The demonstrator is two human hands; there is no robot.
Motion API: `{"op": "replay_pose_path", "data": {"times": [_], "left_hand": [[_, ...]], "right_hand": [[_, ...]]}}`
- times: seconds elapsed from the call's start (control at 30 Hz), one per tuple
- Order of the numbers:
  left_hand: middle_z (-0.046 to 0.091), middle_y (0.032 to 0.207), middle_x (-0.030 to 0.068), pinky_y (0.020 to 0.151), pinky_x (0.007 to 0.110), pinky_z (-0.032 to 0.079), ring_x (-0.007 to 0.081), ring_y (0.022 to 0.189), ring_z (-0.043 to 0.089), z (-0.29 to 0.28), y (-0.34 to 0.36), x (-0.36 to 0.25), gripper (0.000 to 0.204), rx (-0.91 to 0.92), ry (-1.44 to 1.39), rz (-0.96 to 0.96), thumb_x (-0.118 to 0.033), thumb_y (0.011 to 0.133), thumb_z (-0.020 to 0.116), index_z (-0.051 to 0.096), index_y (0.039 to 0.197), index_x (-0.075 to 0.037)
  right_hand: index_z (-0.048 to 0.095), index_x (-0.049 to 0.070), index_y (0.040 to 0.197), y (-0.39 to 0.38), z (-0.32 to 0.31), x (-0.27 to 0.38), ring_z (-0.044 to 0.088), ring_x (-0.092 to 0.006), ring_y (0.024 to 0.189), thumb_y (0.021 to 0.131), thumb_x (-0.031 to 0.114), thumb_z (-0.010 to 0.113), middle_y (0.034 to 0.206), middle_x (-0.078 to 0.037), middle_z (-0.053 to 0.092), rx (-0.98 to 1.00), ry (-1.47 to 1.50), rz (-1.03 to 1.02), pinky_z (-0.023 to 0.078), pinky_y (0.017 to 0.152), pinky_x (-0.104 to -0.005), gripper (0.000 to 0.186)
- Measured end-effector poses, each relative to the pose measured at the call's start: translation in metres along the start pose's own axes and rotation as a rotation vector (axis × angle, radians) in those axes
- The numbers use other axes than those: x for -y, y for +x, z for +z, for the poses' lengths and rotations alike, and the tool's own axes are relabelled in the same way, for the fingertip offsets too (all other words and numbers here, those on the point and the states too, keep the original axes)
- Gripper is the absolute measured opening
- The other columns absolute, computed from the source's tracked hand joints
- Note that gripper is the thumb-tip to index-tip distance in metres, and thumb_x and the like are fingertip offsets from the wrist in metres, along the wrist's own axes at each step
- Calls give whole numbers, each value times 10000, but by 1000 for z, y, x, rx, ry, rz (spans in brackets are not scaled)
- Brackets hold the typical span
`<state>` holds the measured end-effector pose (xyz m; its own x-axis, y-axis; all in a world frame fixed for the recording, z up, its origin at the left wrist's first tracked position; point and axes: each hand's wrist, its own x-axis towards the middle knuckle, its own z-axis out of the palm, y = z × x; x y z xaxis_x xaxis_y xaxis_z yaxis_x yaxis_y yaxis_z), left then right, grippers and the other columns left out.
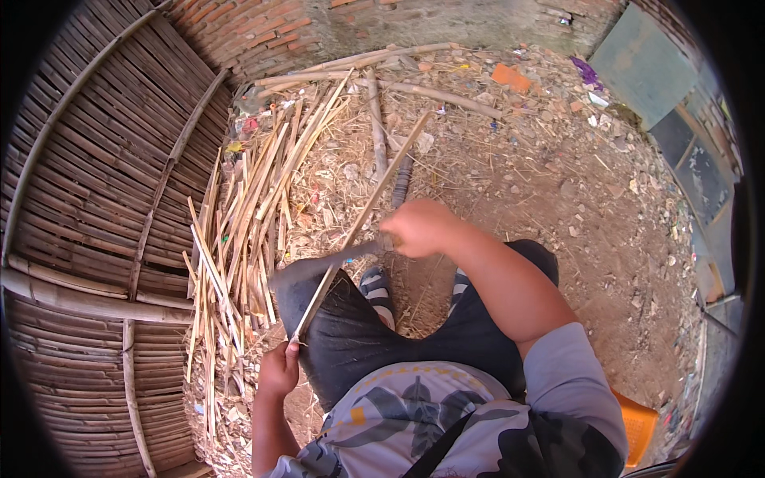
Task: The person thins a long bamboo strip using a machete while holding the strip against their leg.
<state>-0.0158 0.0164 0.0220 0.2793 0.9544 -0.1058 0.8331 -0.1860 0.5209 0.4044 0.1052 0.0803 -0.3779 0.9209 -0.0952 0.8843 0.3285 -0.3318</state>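
Observation:
My right hand (418, 229) is closed on the handle of a dark, broad-bladed knife (315, 266), its blade blurred and reaching left across a long split bamboo strip (374, 197) above my left thigh. My left hand (279, 365) grips that strip at its lower end beside my left hip. The strip slants up to the right, past my right hand. A pile of pale split strips (239, 231) lies on the ground to my left. A dark ridged cylindrical piece (402, 179) lies in front of my sandalled feet.
A slatted bamboo wall (96, 183) runs along the left. Bamboo poles (438, 93) and an orange fragment (511, 77) lie before a brick wall (263, 28). Boards (641, 68) lean at the right. Part of an orange plastic seat (637, 430) shows at lower right. Debris and straw litter the dirt.

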Motion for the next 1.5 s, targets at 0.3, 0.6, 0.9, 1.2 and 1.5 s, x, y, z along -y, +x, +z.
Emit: {"op": "replay_pose_path", "data": {"times": [0.3, 0.6, 0.9, 1.2, 1.5], "left_hand": [[641, 715, 234, 652, 474, 500, 434, 696, 655, -1, 4, 2, 562, 0, 95, -20, -446, 1075, 434, 652, 865, 28], [641, 742, 261, 664, 509, 491, 473, 736, 644, -1, 1, -2, 566, 14, 60, -3, -460, 1068, 428, 643, 860, 21], [626, 730, 289, 622, 540, 474, 511, 725, 622, -1, 6, -5, 498, -17, 88, 36, -423, 1058, 479, 629, 854, 6], [610, 695, 277, 602, 512, 466, 501, 675, 609, -6, 1, -13, 529, -18, 41, 28, -440, 1059, 477, 609, 829, 17], [610, 701, 279, 608, 513, 467, 501, 679, 605, -4, 7, -11, 516, -11, 40, 43, -427, 1058, 484, 617, 836, 19]], "right_hand": [[713, 67, 1089, 5, -1, -118, 707, -276, 895, 876, 268, 746, 942, -141, 731, -399, 463, 564, 552, 830, -416, 295], [716, 73, 1053, 0, -5, -43, 711, -303, 877, 834, 268, 781, 904, -152, 718, -115, 223, 162, 555, 790, -422, 300], [680, 64, 1255, -15, -14, -127, 702, -303, 998, 826, 274, 789, 1068, -192, 719, -413, 477, 551, 551, 848, -402, 489], [711, 88, 981, -14, -26, -49, 705, -298, 882, 822, 326, 788, 904, -112, 722, -92, 134, 196, 547, 786, -447, 296], [676, 52, 1052, -29, -27, -131, 695, -279, 906, 842, 286, 794, 931, -134, 704, -506, 384, 602, 541, 803, -427, 336]]}}
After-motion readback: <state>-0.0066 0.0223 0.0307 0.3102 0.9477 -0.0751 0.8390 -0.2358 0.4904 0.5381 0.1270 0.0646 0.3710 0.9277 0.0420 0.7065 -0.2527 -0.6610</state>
